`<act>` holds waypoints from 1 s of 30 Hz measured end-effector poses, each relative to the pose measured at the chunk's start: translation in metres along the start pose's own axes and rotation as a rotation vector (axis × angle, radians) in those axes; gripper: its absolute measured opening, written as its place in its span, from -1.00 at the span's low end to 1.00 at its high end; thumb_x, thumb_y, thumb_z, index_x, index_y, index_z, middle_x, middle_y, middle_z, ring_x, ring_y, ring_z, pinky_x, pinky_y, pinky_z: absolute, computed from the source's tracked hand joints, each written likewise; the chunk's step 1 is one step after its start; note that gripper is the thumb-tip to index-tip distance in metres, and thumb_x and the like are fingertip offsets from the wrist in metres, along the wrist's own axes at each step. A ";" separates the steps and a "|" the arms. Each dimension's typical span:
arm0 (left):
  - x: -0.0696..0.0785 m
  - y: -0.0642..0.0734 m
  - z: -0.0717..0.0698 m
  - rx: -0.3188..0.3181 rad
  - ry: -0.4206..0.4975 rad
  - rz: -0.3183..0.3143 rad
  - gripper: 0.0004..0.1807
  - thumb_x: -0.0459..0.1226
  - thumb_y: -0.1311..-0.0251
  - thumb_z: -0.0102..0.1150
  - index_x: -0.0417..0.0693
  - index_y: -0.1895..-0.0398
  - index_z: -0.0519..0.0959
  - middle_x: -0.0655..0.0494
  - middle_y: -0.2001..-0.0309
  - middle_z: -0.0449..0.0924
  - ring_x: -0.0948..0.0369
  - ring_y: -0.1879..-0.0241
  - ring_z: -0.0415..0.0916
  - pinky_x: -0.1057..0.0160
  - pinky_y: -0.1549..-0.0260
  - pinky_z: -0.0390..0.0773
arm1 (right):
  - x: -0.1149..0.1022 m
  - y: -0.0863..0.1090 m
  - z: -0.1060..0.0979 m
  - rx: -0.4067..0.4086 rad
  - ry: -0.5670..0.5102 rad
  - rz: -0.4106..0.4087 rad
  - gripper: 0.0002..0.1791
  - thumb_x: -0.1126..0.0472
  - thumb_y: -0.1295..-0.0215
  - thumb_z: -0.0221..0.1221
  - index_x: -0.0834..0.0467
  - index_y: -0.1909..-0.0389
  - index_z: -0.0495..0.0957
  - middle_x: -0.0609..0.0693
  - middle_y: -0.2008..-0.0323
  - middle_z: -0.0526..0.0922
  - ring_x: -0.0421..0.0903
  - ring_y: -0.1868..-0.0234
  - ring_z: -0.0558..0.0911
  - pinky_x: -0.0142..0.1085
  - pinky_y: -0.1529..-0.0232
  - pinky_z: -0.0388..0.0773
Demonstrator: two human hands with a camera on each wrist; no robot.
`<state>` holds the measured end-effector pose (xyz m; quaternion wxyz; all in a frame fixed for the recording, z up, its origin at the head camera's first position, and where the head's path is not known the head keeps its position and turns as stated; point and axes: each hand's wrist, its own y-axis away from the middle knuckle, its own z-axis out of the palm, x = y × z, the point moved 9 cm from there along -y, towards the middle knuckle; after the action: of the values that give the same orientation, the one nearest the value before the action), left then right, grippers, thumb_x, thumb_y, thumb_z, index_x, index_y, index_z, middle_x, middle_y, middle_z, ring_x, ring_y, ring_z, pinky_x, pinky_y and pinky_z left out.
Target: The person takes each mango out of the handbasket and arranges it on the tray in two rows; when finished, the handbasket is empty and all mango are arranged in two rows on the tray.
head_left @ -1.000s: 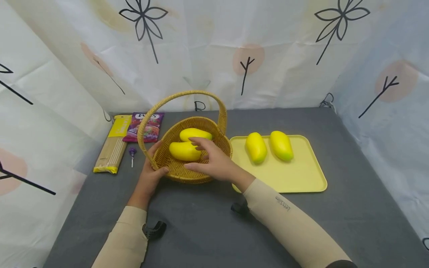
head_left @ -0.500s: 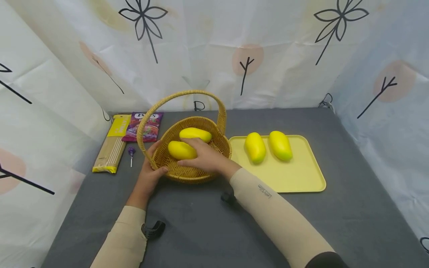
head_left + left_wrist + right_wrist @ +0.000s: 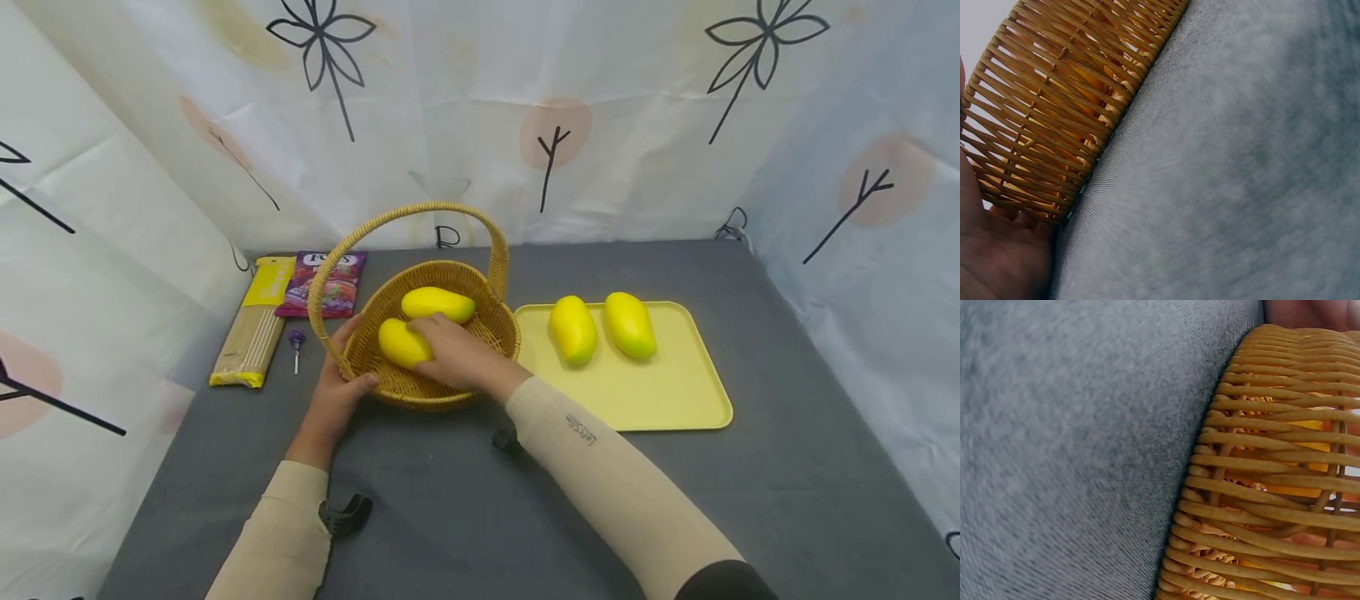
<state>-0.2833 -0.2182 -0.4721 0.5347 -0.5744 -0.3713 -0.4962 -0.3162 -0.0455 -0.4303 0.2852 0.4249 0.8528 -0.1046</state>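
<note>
A wicker basket (image 3: 420, 398) with a tall arched handle stands on the grey table. My left hand (image 3: 336, 404) grips its left side, thumb over the rim; the left wrist view shows that hand (image 3: 1007, 256) against the woven wall. Inside the basket my right hand (image 3: 457, 354) holds the nearer yellow mango (image 3: 402, 343), fingers over its right end. Another mango (image 3: 438, 304) lies just behind it. In the right wrist view, the basket wall (image 3: 1272, 469) hides most of the right hand's work.
Right of the basket lies a yellow tray (image 3: 637, 408) bearing two mangoes, a left one (image 3: 573, 331) and a right one (image 3: 630, 326). At the left are a pack of noodles (image 3: 255, 325), a purple snack bag (image 3: 322, 285) and a lollipop (image 3: 296, 340).
My right hand has lowered into the basket and taken hold of the nearer mango, which has turned to a slant. The left hand keeps its place on the basket.
</note>
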 end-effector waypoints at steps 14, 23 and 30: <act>-0.001 0.000 -0.001 0.003 0.008 -0.002 -0.17 -0.40 -0.55 0.25 0.07 -0.77 0.13 0.02 -0.69 0.10 0.01 -0.52 0.20 0.27 -0.40 0.39 | -0.003 0.000 0.000 -0.012 -0.017 -0.031 -0.20 0.08 -0.51 0.40 0.14 -0.66 0.31 0.13 -0.51 0.41 -0.04 -0.42 0.45 -0.17 -0.46 0.36; -0.002 -0.002 0.001 -0.016 0.018 0.011 -0.17 -0.40 -0.56 0.25 0.13 -0.76 0.15 0.01 -0.66 0.15 -0.01 -0.48 0.24 0.20 -0.41 0.41 | -0.009 0.006 -0.016 0.107 -0.090 -0.069 -0.13 0.07 -0.50 0.43 0.07 -0.70 0.25 0.08 -0.50 0.38 -0.07 -0.36 0.46 -0.15 -0.42 0.42; -0.003 -0.001 0.001 -0.001 0.015 -0.018 -0.19 -0.43 -0.57 0.20 0.22 -0.75 0.18 0.03 -0.64 0.18 -0.01 -0.47 0.24 0.20 -0.40 0.42 | -0.015 0.016 -0.027 0.201 -0.142 -0.120 -0.12 0.12 -0.46 0.47 0.13 -0.68 0.28 0.11 -0.50 0.39 0.01 -0.43 0.43 -0.11 -0.46 0.38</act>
<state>-0.2847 -0.2172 -0.4744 0.5326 -0.5674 -0.3723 -0.5057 -0.3075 -0.0341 -0.3982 0.2941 0.3912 0.8394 -0.2363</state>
